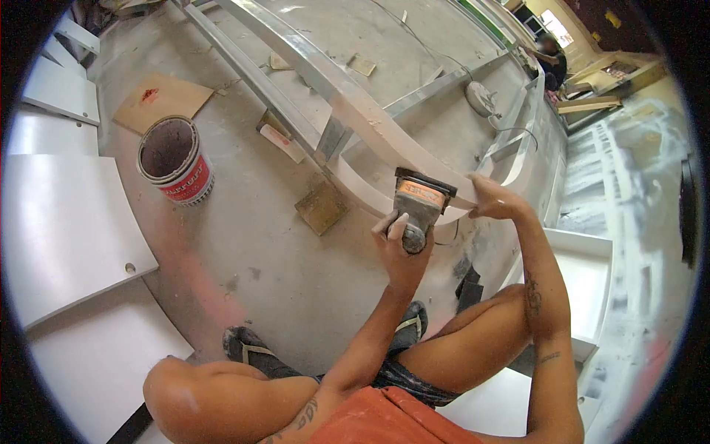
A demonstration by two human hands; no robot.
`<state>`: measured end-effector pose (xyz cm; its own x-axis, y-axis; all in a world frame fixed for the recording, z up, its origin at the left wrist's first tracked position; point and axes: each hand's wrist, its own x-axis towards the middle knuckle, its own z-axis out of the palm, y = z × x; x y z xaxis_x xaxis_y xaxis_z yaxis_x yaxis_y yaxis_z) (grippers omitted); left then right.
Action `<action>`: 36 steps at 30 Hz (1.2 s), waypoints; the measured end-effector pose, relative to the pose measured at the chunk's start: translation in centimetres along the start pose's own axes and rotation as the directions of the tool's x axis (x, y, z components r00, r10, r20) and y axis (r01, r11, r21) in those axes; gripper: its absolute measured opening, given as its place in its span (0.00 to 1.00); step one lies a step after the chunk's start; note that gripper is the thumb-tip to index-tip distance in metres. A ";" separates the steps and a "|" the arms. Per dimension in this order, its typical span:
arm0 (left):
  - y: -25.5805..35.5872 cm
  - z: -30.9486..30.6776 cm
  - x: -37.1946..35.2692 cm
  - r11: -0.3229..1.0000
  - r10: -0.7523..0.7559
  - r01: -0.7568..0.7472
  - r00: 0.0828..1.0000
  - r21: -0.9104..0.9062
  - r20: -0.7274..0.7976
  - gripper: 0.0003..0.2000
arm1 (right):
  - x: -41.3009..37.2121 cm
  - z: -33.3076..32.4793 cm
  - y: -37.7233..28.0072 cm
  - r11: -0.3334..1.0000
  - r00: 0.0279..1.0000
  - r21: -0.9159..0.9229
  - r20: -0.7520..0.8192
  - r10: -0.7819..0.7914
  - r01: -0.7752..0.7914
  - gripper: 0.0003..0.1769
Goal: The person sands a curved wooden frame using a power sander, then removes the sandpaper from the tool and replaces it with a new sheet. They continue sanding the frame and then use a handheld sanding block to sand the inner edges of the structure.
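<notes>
An orange and black power sander (pixel 421 203) is gripped by my left hand (pixel 401 248), its fingers wrapped round the tool's body. The sander's flat black pad rests against the curved pale edge of a long frame (pixel 384 137). To the right of the tool, my right hand (pixel 497 198) closes round the same curved edge, with part of the fingers hidden behind it. Metal struts (pixel 334 137) join the frame's two curved rails.
An open paint bucket (pixel 177 161) stands at the left beside a cardboard sheet (pixel 159 102). White panels (pixel 70 222) lie along the left side. A brown square block (pixel 322 208) is on the floor. At the upper right, another person (pixel 551 63) is low down near the wall.
</notes>
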<state>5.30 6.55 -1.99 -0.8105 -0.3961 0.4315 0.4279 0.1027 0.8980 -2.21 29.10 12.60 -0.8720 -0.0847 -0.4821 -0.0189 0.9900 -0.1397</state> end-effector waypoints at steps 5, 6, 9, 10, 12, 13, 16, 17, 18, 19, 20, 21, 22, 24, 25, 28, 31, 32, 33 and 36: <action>-1.3 -1.2 2.9 0.999 0.047 -0.046 0.999 0.012 -0.002 0.35 | 0.1 -0.2 -0.1 0.999 1.000 0.033 -0.003 0.001 -0.001 0.48; -1.6 -1.9 4.5 0.998 0.041 -0.042 0.999 0.042 0.005 0.35 | 0.0 -0.5 -0.9 0.999 0.999 0.027 0.021 0.035 -0.036 0.48; -2.2 -3.9 9.9 0.999 0.028 -0.029 0.999 0.037 0.024 0.32 | -0.3 -0.1 -0.7 0.999 1.000 0.034 0.013 0.027 -0.028 0.47; -2.6 -4.3 11.6 0.999 0.030 -0.031 0.999 0.032 0.029 0.32 | -0.4 0.0 -0.5 0.999 1.000 0.041 -0.019 -0.020 0.020 0.46; -3.6 -5.0 14.6 1.000 0.012 -0.011 0.999 -0.026 0.052 0.32 | -0.6 -0.2 -1.1 1.000 0.999 0.016 -0.028 -0.019 0.020 0.46; -4.1 -5.4 15.9 1.000 0.015 -0.013 0.998 -0.028 0.054 0.32 | -0.5 -0.2 -1.5 1.000 0.999 -0.009 -0.034 -0.026 0.026 0.45; -5.3 -6.0 18.7 0.994 -0.065 0.074 0.993 -0.085 0.098 0.32 | -0.5 -0.5 -1.6 1.000 1.000 -0.010 0.002 -0.003 0.003 0.45; -5.7 -6.1 19.3 0.992 -0.078 0.087 0.992 -0.095 0.100 0.32 | -0.4 -0.5 -1.4 1.000 1.000 -0.008 0.001 -0.002 0.002 0.45; -5.8 -6.1 19.5 0.990 -0.090 0.101 0.991 -0.104 0.102 0.33 | -0.2 -0.4 -1.2 1.000 1.000 -0.010 0.023 0.014 -0.014 0.45; -5.7 -6.2 19.1 0.990 -0.090 0.101 0.990 -0.102 0.106 0.33 | 0.0 -0.4 -1.0 1.000 0.998 -0.010 0.047 0.030 -0.030 0.45; -5.4 -6.3 18.3 0.996 -0.079 0.084 0.991 -0.042 0.107 0.32 | 0.1 -0.3 -0.9 1.000 0.999 -0.004 0.045 0.031 -0.031 0.45; -5.1 -6.3 17.4 0.998 -0.067 0.065 0.992 0.017 0.111 0.32 | 0.2 -0.2 -0.8 0.999 0.999 -0.025 0.042 0.023 -0.022 0.45; -5.1 -6.1 16.0 0.998 -0.064 0.063 0.991 0.016 0.117 0.32 | 0.1 -0.2 -0.6 0.999 0.999 -0.047 0.038 0.018 -0.016 0.44; -5.2 -5.0 12.4 0.993 0.093 -0.096 0.994 0.062 0.050 0.32 | 0.1 -0.2 -0.3 1.000 0.999 -0.024 0.033 0.009 -0.008 0.44; -4.5 -4.4 10.5 0.991 0.112 -0.113 0.993 0.073 0.026 0.32 | 0.1 -0.2 -0.2 1.000 0.999 -0.004 0.032 -0.007 0.007 0.44; -2.6 -2.0 4.6 0.994 0.106 -0.105 0.994 0.035 -0.039 0.35 | -0.2 -0.3 -0.7 1.000 0.999 0.015 0.033 0.026 -0.027 0.44; -0.7 0.1 -0.1 0.997 0.064 -0.063 0.998 0.045 -0.019 0.36 | -0.2 -0.4 -0.4 1.000 0.999 0.022 0.038 0.020 -0.021 0.46; -0.3 0.6 -1.5 0.997 0.063 -0.063 0.998 0.042 -0.014 0.36 | -0.3 -0.3 -0.1 0.999 0.999 0.024 0.036 0.025 -0.026 0.46; -0.2 1.2 -2.6 0.998 0.045 -0.045 0.999 0.050 0.003 0.38 | -0.1 -0.3 0.4 0.999 0.999 0.052 0.042 0.007 -0.009 0.46; -0.5 2.5 -5.6 0.999 -0.046 0.047 0.998 -0.007 0.040 0.38 | -1.1 -0.8 2.1 0.993 0.999 0.112 0.023 -0.036 0.033 0.47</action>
<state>8.60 10.99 -4.62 -0.8450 -0.3633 0.3925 0.3922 0.0780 0.9166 -1.74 31.41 13.53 -0.8596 -0.1224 -0.4962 0.0074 0.9678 -0.2516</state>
